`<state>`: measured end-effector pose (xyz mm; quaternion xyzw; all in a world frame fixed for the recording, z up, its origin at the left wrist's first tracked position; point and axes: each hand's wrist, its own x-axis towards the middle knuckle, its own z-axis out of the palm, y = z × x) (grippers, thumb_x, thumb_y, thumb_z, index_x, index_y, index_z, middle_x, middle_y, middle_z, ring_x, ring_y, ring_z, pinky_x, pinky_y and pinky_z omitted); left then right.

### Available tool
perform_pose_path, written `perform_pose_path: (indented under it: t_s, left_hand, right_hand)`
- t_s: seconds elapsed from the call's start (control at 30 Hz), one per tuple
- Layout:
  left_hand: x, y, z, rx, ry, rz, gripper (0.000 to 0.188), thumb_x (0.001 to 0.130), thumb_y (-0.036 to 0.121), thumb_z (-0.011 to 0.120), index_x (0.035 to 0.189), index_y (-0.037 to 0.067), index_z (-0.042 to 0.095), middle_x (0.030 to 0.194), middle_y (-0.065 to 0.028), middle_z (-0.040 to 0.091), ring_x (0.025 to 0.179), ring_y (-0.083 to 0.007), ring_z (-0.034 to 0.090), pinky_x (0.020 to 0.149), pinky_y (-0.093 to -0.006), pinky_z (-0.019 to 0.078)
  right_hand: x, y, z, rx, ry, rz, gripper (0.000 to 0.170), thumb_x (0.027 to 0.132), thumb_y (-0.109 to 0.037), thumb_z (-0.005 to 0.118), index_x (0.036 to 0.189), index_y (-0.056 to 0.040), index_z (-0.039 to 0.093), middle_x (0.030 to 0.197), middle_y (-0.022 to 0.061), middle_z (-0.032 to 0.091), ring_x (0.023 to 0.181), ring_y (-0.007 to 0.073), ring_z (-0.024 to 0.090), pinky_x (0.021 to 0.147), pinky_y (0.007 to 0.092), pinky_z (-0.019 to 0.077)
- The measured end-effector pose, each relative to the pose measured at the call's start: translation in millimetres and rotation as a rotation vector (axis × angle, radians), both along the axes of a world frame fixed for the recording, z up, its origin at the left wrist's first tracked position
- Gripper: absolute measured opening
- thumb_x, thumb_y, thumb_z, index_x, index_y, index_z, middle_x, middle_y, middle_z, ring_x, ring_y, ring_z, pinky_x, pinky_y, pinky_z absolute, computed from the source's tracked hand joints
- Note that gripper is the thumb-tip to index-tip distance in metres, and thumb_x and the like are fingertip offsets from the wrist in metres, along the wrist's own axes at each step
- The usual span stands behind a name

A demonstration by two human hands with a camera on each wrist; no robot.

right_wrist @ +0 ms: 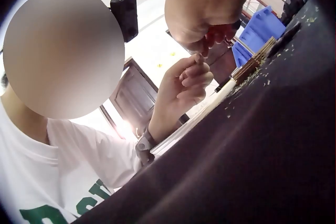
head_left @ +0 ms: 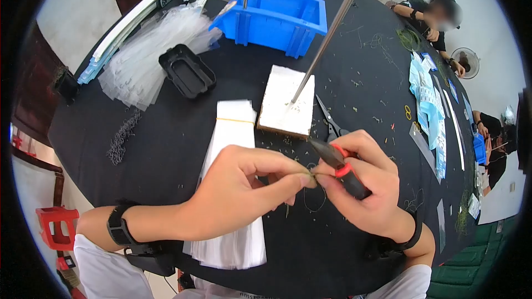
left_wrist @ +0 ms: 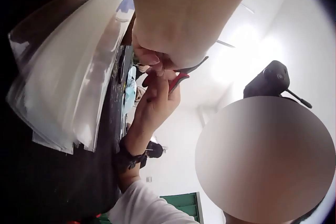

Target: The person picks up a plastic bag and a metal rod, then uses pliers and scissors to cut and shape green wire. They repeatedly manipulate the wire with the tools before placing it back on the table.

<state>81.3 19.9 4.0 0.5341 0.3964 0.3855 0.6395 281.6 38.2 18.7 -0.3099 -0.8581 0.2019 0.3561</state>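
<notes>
Above tbl, L+R fingers touching

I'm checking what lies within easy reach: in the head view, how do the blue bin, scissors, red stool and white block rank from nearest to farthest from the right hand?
From the right hand:
1. Scissors: just beyond it, right of the block.
2. White block: beyond it, to the left.
3. Blue bin: behind the block.
4. Red stool: far left, off the table.
</notes>
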Motion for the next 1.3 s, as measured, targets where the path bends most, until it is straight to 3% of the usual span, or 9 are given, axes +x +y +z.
perform_pose_path:
  t_s: [0.1,0.33,0.53,0.63,0.73,0.93,1.1,1.2,1.3]
  left_hand:
    - [-3,4,0,-0.098,-0.015,-0.067,0.016,0.085,0.015,0.061,0.089,0.002,0.069,0.067,-0.0011,0.061,0.056,-0.0021,0.051,0.045,-0.0176,0.0339]
    - [-4,6,6,-0.242,-0.060,-0.094,0.015,0.085,0.013,0.061,0.090,0.001,0.068,0.065,-0.0017,0.060,0.049,-0.0017,0.046,0.041,-0.0171,0.0303]
    - [-3,3,3,-0.282,-0.126,-0.032,0.016,0.085,0.013,0.061,0.092,0.002,0.069,0.064,-0.0016,0.060,0.047,-0.0013,0.045,0.040,-0.0166,0.0313]
    - [-3,3,3,-0.287,-0.133,-0.039,0.016,0.085,0.013,0.061,0.092,0.001,0.069,0.063,-0.0021,0.060,0.047,-0.0015,0.046,0.039,-0.0168,0.0316]
    - [-3,2,3,-0.309,-0.150,-0.058,0.016,0.085,0.013,0.061,0.092,0.001,0.069,0.063,-0.0025,0.060,0.047,-0.0018,0.046,0.039,-0.0170,0.0319]
    - [-1,-1,2,-0.331,-0.151,-0.038,0.015,0.085,0.012,0.061,0.092,0.001,0.069,0.064,-0.0026,0.061,0.049,-0.0023,0.048,0.042,-0.0169,0.0350]
    - [3,-7,0,-0.099,-0.035,0.037,0.016,0.085,0.011,0.060,0.093,-0.001,0.069,0.065,-0.0019,0.062,0.054,-0.0021,0.049,0.048,-0.0162,0.0382]
    - [2,-3,2,-0.030,-0.064,0.205,0.017,0.087,0.010,0.058,0.093,-0.003,0.067,0.065,-0.0049,0.060,0.046,-0.0025,0.047,0.037,-0.0158,0.0321]
    - [0,2,3,-0.009,-0.118,0.286,0.018,0.088,0.010,0.056,0.094,-0.003,0.067,0.062,-0.0042,0.058,0.044,-0.0022,0.045,0.035,-0.0160,0.0316]
  right_hand:
    - [0,4,-2,0.059,-0.014,0.020,0.021,0.063,0.005,0.068,0.083,0.0025,0.062,0.094,0.0145,0.057,0.076,0.0259,0.055,0.065,0.0320,0.0424]
    - [0,5,-5,0.101,-0.028,0.024,0.022,0.062,0.006,0.068,0.083,0.0031,0.061,0.093,0.0146,0.057,0.076,0.0269,0.054,0.065,0.0328,0.0423]
    - [-1,1,-4,0.059,-0.019,-0.049,0.020,0.066,0.005,0.068,0.086,0.0005,0.068,0.090,0.0101,0.058,0.075,0.0216,0.053,0.065,0.0289,0.0417]
    - [1,3,-5,0.091,-0.015,-0.033,0.026,0.063,0.005,0.069,0.088,-0.0016,0.069,0.087,0.0081,0.058,0.075,0.0205,0.053,0.062,0.0286,0.0417]
    - [1,5,-3,0.191,-0.024,0.037,0.026,0.050,0.000,0.072,0.074,0.0017,0.065,0.091,0.0105,0.059,0.077,0.0237,0.056,0.063,0.0317,0.0450]
    - [-2,4,-8,0.260,0.024,0.054,0.029,0.045,-0.002,0.074,0.072,0.0022,0.064,0.088,0.0102,0.059,0.075,0.0246,0.056,0.061,0.0325,0.0450]
    - [1,3,-3,0.200,-0.002,0.051,0.026,0.052,0.001,0.072,0.076,0.0035,0.063,0.090,0.0116,0.059,0.078,0.0265,0.056,0.064,0.0334,0.0455]
    - [-1,-1,-1,0.145,-0.058,-0.088,0.026,0.061,0.002,0.069,0.086,0.0042,0.062,0.100,0.0138,0.056,0.086,0.0296,0.055,0.072,0.0366,0.0447]
    - [-3,-3,3,0.128,-0.207,-0.197,0.028,0.068,-0.001,0.066,0.094,0.0044,0.061,0.112,0.0158,0.052,0.097,0.0322,0.051,0.081,0.0405,0.0414]
